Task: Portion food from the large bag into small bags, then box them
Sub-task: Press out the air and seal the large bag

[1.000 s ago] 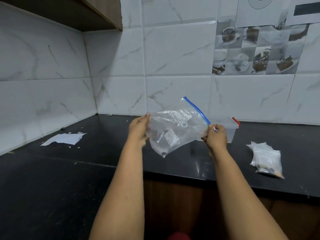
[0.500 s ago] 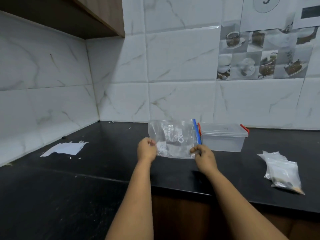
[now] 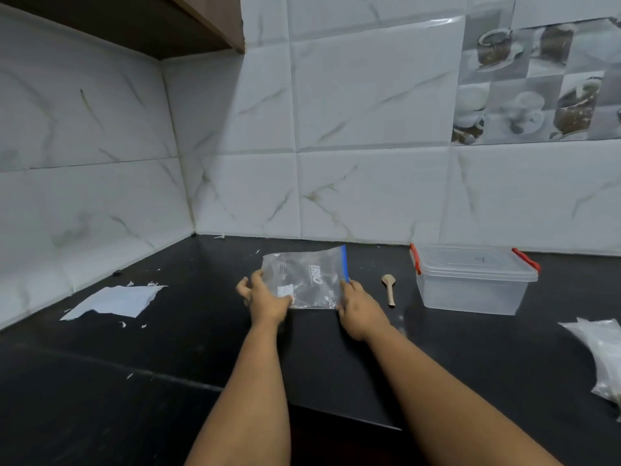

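A black stone counter (image 3: 174, 358) runs into a corner of white marbled wall tiles (image 3: 366, 95), with a brown cabinet (image 3: 188, 21) overhead and, on the wall up and to the right of the hands, tiles printed with cups. The clear zip bag (image 3: 307, 277) with a blue seal strip lies flat on the counter between both hands. The left hand (image 3: 267, 299) rests on the bag's near left corner, fingers spread and loosely bent (thumb side free of it). The right hand (image 3: 358, 306) pinches the near end of the blue strip. Just right of that hand lies a small wooden spoon (image 3: 389, 289), and beyond it a lidded clear box (image 3: 473, 280) with red clips. Far right sit filled small bags (image 3: 601, 354); well left of the left hand lies torn white paper (image 3: 116, 301) with scraps.
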